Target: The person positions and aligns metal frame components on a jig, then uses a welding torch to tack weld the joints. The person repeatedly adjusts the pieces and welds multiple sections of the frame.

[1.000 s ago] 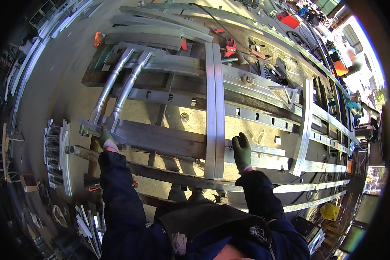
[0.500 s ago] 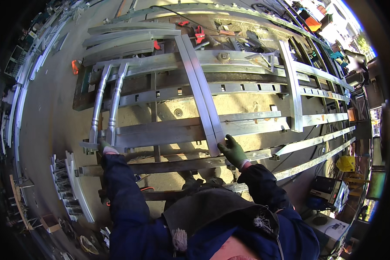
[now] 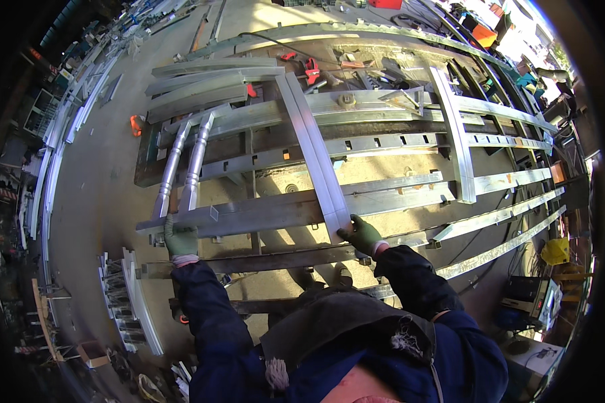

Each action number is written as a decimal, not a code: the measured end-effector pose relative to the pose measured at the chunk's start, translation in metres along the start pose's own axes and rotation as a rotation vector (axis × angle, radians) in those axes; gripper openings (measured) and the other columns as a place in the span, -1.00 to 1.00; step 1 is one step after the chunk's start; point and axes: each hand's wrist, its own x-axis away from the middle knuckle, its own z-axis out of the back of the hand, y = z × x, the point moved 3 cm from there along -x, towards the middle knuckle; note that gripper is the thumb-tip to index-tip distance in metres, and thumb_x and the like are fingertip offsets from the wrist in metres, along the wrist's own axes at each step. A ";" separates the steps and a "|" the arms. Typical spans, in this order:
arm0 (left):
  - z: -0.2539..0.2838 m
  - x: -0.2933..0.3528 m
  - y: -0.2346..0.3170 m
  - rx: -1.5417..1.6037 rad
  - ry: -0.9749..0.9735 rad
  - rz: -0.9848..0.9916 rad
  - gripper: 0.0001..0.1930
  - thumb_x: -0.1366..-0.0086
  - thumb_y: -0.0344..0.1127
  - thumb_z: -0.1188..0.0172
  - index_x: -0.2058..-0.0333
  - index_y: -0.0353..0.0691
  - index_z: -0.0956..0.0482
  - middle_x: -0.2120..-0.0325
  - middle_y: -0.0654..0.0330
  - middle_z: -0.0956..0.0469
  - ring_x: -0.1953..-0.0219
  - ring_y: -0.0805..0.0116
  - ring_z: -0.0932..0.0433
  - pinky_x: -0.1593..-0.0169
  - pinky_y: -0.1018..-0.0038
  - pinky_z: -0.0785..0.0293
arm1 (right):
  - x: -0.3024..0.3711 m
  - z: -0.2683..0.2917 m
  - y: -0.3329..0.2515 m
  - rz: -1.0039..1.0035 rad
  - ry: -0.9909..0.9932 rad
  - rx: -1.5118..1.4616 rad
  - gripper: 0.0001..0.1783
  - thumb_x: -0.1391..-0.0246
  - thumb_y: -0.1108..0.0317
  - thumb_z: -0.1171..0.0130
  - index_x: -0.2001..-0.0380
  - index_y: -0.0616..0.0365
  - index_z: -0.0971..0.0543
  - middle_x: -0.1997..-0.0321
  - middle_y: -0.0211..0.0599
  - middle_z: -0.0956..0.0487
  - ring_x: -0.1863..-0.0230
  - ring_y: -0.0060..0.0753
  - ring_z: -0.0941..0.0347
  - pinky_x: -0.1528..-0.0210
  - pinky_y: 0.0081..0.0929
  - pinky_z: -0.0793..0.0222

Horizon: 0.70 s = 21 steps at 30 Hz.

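My left hand [image 3: 180,238], in a green glove, has its fingers over the left end of a long flat metal tube [image 3: 262,213] that runs crosswise before me. Just beyond those fingers are the lower ends of two turned metal balusters [image 3: 193,161], side by side. My right hand [image 3: 364,236], gloved alike, grips the near end of a pair of square metal tubes [image 3: 310,148]. These lie close together, pointing away from me across the long tube. Its fingertips rest at their right edge; the underside of the grip is hidden.
Another square tube [image 3: 454,134] lies across the rails to the right. Several flat bars [image 3: 205,84] are stacked at the far left, near red clamps [image 3: 311,70]. A slotted rail [image 3: 376,142] spans the middle. Metal lengths [image 3: 138,302] stand on the floor at left.
My left hand has come into fuller view at the long tube's end. The balusters' lower ends, earlier lapping over that tube, now show only to its far edge. My right hand stays at the paired tubes.
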 end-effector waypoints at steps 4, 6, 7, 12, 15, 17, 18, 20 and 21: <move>-0.075 0.029 -0.039 -0.064 -0.064 0.020 -0.79 -0.49 -0.26 -0.30 0.00 -0.18 -0.70 0.05 0.22 -0.72 -0.02 0.29 -0.69 0.01 0.19 -0.73 | 0.004 0.005 0.007 0.022 0.007 0.004 -0.02 -0.20 -0.10 -0.43 -0.46 0.31 -0.32 -0.23 0.18 -0.66 -0.24 0.12 -0.62 -0.26 -0.17 -0.52; -0.105 0.034 -0.043 -0.147 -0.067 -0.020 -0.71 -0.43 -0.40 -0.35 -0.09 -0.23 -0.64 -0.07 0.13 -0.67 -0.10 0.26 -0.67 -0.11 0.22 -0.77 | -0.004 0.000 0.011 0.097 0.050 0.024 -0.01 -0.19 -0.06 -0.47 -0.48 0.30 -0.30 -0.15 0.11 -0.70 -0.14 0.01 -0.68 -0.18 -0.21 -0.57; -0.120 0.042 -0.049 -0.253 -0.018 -0.131 -0.65 -0.39 -0.46 -0.40 -0.12 -0.25 -0.61 -0.07 0.15 -0.66 -0.10 0.29 -0.66 -0.12 0.29 -0.72 | -0.005 -0.003 0.014 0.128 0.066 0.030 0.00 -0.19 -0.04 -0.49 -0.49 0.29 -0.29 -0.11 0.08 -0.72 -0.08 -0.04 -0.71 -0.14 -0.23 -0.60; -0.203 0.095 -0.087 -0.749 -0.094 -0.314 -0.52 -0.35 -0.30 -0.51 -0.17 -0.25 -0.55 0.02 0.28 -0.60 -0.03 0.36 -0.57 -0.18 0.34 -0.51 | -0.014 -0.004 0.029 0.126 -0.009 -0.092 -0.01 -0.18 0.05 -0.50 -0.51 0.29 -0.27 -0.19 0.10 -0.69 -0.15 -0.03 -0.68 -0.18 -0.25 -0.58; -0.227 0.118 -0.113 -0.878 -0.176 -0.398 -0.56 -0.30 -0.41 -0.54 -0.11 -0.26 -0.61 0.06 0.32 -0.64 0.01 0.40 -0.59 -0.18 0.39 -0.50 | -0.015 -0.003 0.029 0.141 -0.054 -0.122 0.01 -0.22 -0.07 -0.42 -0.51 0.29 -0.25 -0.28 0.18 -0.62 -0.26 0.12 -0.60 -0.27 -0.18 -0.51; -0.236 0.129 -0.134 -0.948 -0.197 -0.385 -0.53 -0.27 -0.41 -0.57 -0.11 -0.28 -0.63 0.04 0.29 -0.64 0.00 0.38 -0.59 -0.17 0.39 -0.53 | -0.010 -0.003 0.025 0.141 -0.038 -0.105 -0.01 -0.22 -0.06 -0.42 -0.51 0.28 -0.26 -0.27 0.19 -0.62 -0.26 0.13 -0.60 -0.27 -0.17 -0.51; -0.246 0.137 -0.149 -0.954 -0.214 -0.380 -0.52 -0.26 -0.42 -0.58 -0.12 -0.29 -0.63 0.04 0.28 -0.64 0.00 0.38 -0.59 -0.16 0.39 -0.54 | -0.008 -0.002 0.026 0.137 -0.033 -0.103 -0.02 -0.23 -0.05 -0.41 -0.51 0.27 -0.26 -0.27 0.20 -0.62 -0.25 0.14 -0.60 -0.26 -0.17 -0.52; -0.258 0.145 -0.170 -1.000 -0.206 -0.380 -0.47 -0.21 -0.45 -0.61 -0.14 -0.32 -0.62 0.03 0.26 -0.64 -0.01 0.36 -0.60 -0.19 0.39 -0.57 | -0.008 -0.002 0.022 0.146 -0.021 -0.105 -0.04 -0.23 -0.03 -0.40 -0.51 0.26 -0.27 -0.27 0.21 -0.62 -0.23 0.16 -0.60 -0.24 -0.16 -0.52; -0.261 0.147 -0.180 -1.001 -0.230 -0.397 -0.46 -0.20 -0.46 -0.61 -0.14 -0.32 -0.62 0.04 0.25 -0.64 -0.01 0.35 -0.61 -0.17 0.39 -0.58 | -0.009 -0.001 0.023 0.143 -0.018 -0.130 -0.05 -0.24 -0.03 -0.40 -0.50 0.26 -0.27 -0.26 0.20 -0.62 -0.23 0.17 -0.61 -0.23 -0.15 -0.53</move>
